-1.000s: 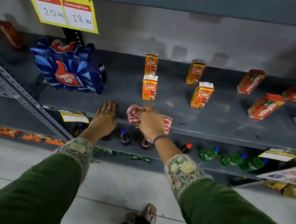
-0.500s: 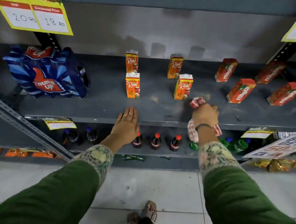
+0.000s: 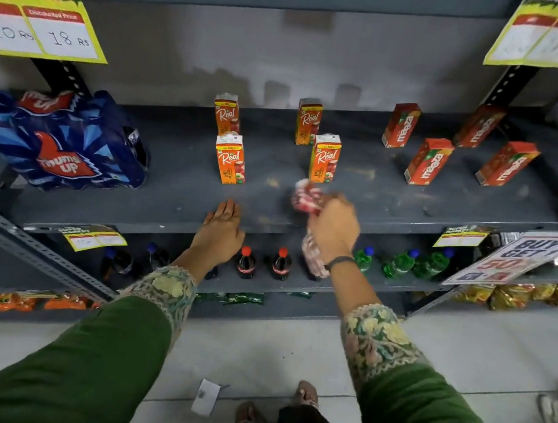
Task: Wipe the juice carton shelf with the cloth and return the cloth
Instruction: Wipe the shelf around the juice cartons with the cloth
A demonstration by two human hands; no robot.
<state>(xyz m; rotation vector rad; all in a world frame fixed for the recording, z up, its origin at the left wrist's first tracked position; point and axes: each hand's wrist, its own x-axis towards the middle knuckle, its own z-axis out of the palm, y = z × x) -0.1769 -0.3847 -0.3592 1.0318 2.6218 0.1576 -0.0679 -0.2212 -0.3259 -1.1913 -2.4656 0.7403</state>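
A red-and-white checked cloth (image 3: 306,198) is bunched in my right hand (image 3: 333,227), which presses it on the grey shelf (image 3: 176,193) just in front of an orange Real carton (image 3: 325,158). A loose end of the cloth hangs below the shelf edge. My left hand (image 3: 220,229) lies flat on the shelf's front edge, fingers together, holding nothing. Several orange Real cartons, among them one (image 3: 230,158) at the front left, stand mid-shelf. Red Maaza cartons (image 3: 429,161) stand to the right.
A blue Thums Up multipack (image 3: 61,140) fills the shelf's left end. Cola bottles (image 3: 245,263) and green bottles (image 3: 399,263) stand on the lower shelf. Price signs (image 3: 42,28) hang above. A slip of paper (image 3: 205,397) lies on the tiled floor near my sandalled feet.
My right hand has swept the cloth right along the shelf's front, then back a little towards the front Real carton. My left hand stays flat on the shelf edge.
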